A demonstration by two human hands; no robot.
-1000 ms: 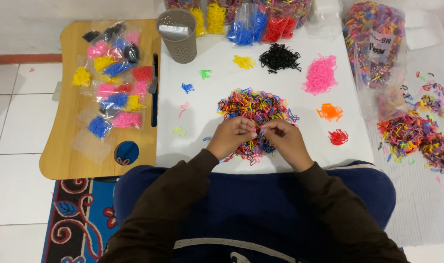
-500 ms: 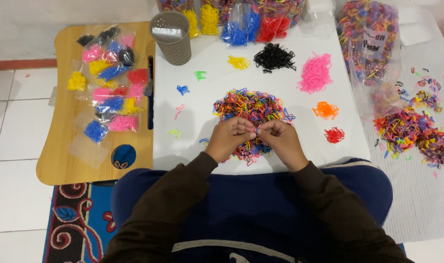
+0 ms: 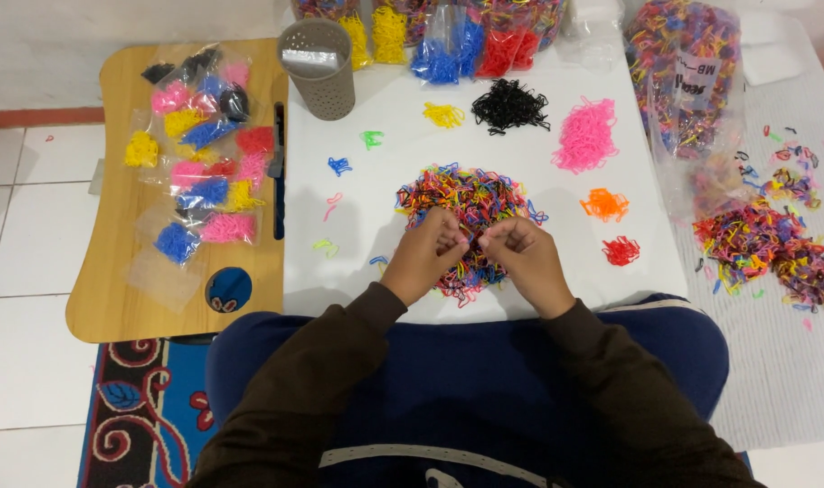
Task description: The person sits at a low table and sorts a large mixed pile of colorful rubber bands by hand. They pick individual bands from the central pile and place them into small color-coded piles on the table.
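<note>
Both sets of fingertips are curled in and pinched together, the left hand (image 3: 427,255) and right hand (image 3: 520,258) nearly touching, seemingly nipping small bands at the near edge of the mixed pile of tiny rubber bands (image 3: 470,203); exactly which band they grip is too small to tell. The pile lies directly under and just beyond the fingertips. The bands look featherlight, soft, stretchy and prone to tangling, so a fingertip pinch on a single loop should suit best. Further beyond the fingers sit sorted black (image 3: 511,104) and pink (image 3: 585,136) heaps.
</note>
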